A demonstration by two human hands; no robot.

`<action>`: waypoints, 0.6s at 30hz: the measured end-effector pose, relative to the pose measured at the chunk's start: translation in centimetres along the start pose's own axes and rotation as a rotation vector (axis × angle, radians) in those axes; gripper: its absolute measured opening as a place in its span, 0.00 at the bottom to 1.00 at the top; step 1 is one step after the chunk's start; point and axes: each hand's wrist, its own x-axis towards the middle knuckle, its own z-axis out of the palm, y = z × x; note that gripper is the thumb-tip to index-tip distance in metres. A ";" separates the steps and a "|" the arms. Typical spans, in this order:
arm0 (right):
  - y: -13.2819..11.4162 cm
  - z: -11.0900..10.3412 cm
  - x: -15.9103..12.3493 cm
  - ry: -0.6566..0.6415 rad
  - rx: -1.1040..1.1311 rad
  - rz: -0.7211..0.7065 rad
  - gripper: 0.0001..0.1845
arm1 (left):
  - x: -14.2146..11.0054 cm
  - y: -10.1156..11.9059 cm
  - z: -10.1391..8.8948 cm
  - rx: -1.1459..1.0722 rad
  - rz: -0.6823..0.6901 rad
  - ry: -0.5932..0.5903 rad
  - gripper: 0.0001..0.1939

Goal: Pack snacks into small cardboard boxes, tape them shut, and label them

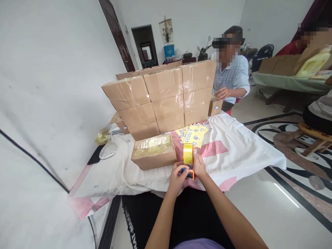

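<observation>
You have a glossy plastic tape roll (188, 153), a plastic tape dispenser (191, 174), matt cardboard boxes (167, 110) with shiny clear tape (178, 89), smooth paper sheets (197, 135), wrinkled matt cloth (249, 148), a wooden stool (309, 137) and a glossy, reflective floor (259, 197).

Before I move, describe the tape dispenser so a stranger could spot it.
Find the stacked boxes, then the single taped box in front. Right of it, left hand and right hand hold the tape dispenser: yellow and orange, chunky, unlike the flat papers behind.

Both arms (164, 211) outstretched, fingers (179, 166) curled inward
</observation>
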 end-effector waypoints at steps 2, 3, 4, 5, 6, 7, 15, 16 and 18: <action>0.2 0.0 0.0 -0.017 -0.037 -0.005 0.31 | 0.0 -0.4 0.0 -0.041 -0.028 0.030 0.11; 0.2 0.0 0.1 -0.039 -0.052 -0.011 0.31 | 0.0 -0.4 -0.1 -0.059 -0.036 0.046 0.12; 0.2 0.1 0.1 -0.064 -0.067 -0.021 0.31 | 0.0 -0.3 -0.2 -0.074 -0.040 0.060 0.12; 0.2 0.1 0.1 -0.087 -0.080 -0.034 0.31 | -0.1 0.0 -0.3 -0.086 -0.039 0.074 0.12; 0.2 0.1 0.0 -0.107 -0.092 -0.049 0.31 | -0.2 0.2 -0.4 -0.094 -0.035 0.085 0.11; 0.1 0.2 0.0 -0.122 -0.103 -0.065 0.31 | -0.4 0.5 -0.6 -0.098 -0.029 0.094 0.10; -0.5 0.5 0.0 -0.151 -0.120 -0.117 0.31 | -2.0 0.9 -1.3 -0.155 -0.088 0.076 0.12; -0.6 0.6 0.1 -0.138 -0.118 -0.113 0.31 | -2.2 0.8 -1.3 -0.172 -0.111 0.065 0.12; -0.7 0.6 0.1 -0.116 -0.111 -0.103 0.32 | -2.4 0.9 -1.4 -0.213 -0.157 0.043 0.13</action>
